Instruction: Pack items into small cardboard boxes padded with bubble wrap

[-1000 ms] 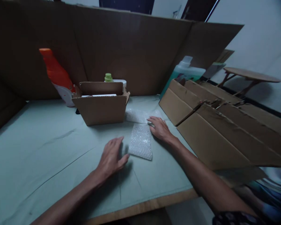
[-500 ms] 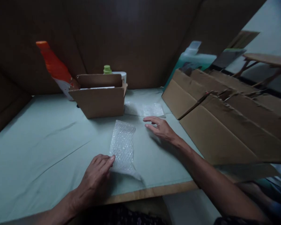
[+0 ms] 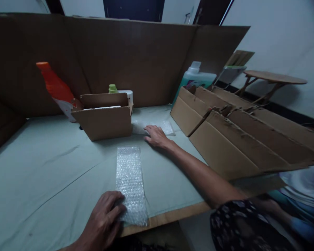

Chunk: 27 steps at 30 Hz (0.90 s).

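Note:
A strip of clear bubble wrap (image 3: 130, 183) lies lengthwise on the cloth, its near end at the table's front edge. My left hand (image 3: 102, 218) rests at the lower left side of that strip, fingertips touching its edge, with the thumb apart from the bent index finger. Farther off, my right hand (image 3: 157, 136) reaches over a second bubble wrap piece (image 3: 167, 128), fingers stretched and slightly spread. Part of this piece is hidden under the hand. Whether the right fingertips press on it, I cannot tell.
A small open cardboard box (image 3: 102, 123) stands beyond the strip. Behind it are an orange-topped bottle (image 3: 54, 87) and a green-capped bottle (image 3: 112, 89). Larger open cartons (image 3: 225, 143) and a teal jug (image 3: 196, 78) line the right. A cardboard wall (image 3: 136, 59) closes the back.
My right hand has moved forward and left onto the far bubble wrap. The near strip now lies straighter and closer to the front edge, with my left hand still beside it. The view has tilted up.

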Available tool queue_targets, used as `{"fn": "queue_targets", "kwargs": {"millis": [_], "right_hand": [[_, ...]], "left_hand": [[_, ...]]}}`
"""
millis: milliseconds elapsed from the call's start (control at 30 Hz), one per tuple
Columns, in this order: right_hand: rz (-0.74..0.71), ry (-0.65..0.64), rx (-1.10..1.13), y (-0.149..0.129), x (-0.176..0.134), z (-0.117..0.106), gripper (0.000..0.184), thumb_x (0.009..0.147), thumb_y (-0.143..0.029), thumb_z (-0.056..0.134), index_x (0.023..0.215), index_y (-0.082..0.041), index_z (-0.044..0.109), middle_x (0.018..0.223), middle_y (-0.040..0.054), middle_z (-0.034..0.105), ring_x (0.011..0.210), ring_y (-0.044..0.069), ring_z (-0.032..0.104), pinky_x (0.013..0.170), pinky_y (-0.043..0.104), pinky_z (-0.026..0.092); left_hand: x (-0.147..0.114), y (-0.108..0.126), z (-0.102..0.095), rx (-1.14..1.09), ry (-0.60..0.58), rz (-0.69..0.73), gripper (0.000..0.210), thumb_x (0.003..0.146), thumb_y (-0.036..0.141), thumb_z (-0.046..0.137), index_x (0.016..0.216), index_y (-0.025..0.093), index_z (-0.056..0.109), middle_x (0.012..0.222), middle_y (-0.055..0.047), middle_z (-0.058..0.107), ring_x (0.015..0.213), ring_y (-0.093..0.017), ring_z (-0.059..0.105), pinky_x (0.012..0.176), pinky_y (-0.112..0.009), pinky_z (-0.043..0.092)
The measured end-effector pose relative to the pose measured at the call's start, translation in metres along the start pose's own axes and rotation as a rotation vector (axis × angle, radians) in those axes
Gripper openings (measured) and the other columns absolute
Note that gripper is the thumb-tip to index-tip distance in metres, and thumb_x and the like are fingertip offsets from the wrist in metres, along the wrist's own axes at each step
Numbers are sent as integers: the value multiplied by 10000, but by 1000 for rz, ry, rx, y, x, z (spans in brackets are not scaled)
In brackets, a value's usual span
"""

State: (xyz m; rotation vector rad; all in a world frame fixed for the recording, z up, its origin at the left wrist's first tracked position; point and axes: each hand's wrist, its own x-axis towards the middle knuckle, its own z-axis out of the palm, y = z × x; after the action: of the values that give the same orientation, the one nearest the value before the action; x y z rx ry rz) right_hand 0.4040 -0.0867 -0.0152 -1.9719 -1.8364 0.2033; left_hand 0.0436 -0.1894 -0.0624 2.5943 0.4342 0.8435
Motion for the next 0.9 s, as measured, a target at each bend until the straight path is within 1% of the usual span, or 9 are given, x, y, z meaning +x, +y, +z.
{"fn": "queue_targets", "kwargs": {"millis": [133, 233, 333, 400, 500, 600, 700, 800, 900], "right_hand": [[70, 80, 64, 8, 20, 14, 89, 831, -158, 625, 861, -175, 708, 1066, 132, 734, 1082, 288, 607, 1022, 434, 399], [150, 203, 160, 18, 17, 3, 175, 887, -210, 512, 873, -166, 681, 974, 132, 725, 987, 271, 633, 932, 417, 459], [208, 311, 262, 16, -7, -29, 308, 959, -328, 380, 1011, -178, 643, 963, 107, 713, 886, 237, 660, 794, 379, 525], [207, 337, 445, 2, -33, -59, 304, 952, -427, 427, 1039, -211, 622, 954, 77, 712, 828, 213, 672, 735, 352, 551], [215, 277, 876, -37, -71, -102, 263, 843, -472, 643, 989, -254, 634, 931, 46, 716, 783, 203, 677, 720, 346, 576], [272, 158, 1171, -77, -91, -119, 254, 757, -392, 759, 949, -256, 662, 911, 27, 719, 762, 188, 675, 732, 332, 581], [300, 40, 1340, -98, -87, -96, 319, 688, -358, 817, 940, -232, 669, 870, 10, 714, 738, 160, 662, 720, 291, 567], [331, -39, 1289, -100, -67, -41, 349, 645, -408, 805, 882, -203, 649, 795, 10, 692, 700, 147, 637, 680, 270, 544], [374, -37, 1136, -93, -41, 15, 295, 648, -427, 735, 766, -197, 592, 682, -1, 633, 616, 140, 582, 610, 273, 508]], "left_hand": [[-1, 0, 0, -3, 17, -6, 341, 782, 16, 492, 1050, 190, 609, 1186, -155, 644, 1105, -277, 613, 852, -440, 582], [2, 2, -1, -9, 37, -20, 318, 774, 10, 484, 1011, 187, 603, 1184, -154, 645, 1101, -271, 621, 854, -436, 587], [3, 2, -3, -49, 59, -68, 300, 784, 22, 496, 998, 195, 615, 1201, -147, 649, 1108, -260, 633, 859, -406, 593], [2, 0, -4, -93, 99, -126, 269, 807, 48, 510, 985, 207, 634, 1207, -136, 660, 1104, -252, 651, 849, -376, 596], [2, -3, -11, -191, 193, -255, 176, 859, 116, 537, 933, 214, 664, 1144, -117, 705, 1029, -232, 699, 804, -325, 598], [-1, 0, -25, -287, 325, -505, 121, 897, 244, 574, 834, 207, 671, 1083, -103, 740, 990, -237, 719, 806, -320, 591], [-8, 6, -45, -323, 617, -773, 162, 880, 340, 631, 818, 194, 664, 1098, -95, 749, 1061, -266, 703, 911, -361, 564], [-20, 14, -63, -312, 896, -874, 181, 823, 357, 706, 864, 182, 686, 1060, -82, 765, 1040, -280, 713, 917, -382, 564], [-31, 23, -75, -348, 931, -896, 177, 822, 360, 719, 864, 193, 683, 1051, -76, 774, 1015, -281, 724, 825, -354, 584]]}}
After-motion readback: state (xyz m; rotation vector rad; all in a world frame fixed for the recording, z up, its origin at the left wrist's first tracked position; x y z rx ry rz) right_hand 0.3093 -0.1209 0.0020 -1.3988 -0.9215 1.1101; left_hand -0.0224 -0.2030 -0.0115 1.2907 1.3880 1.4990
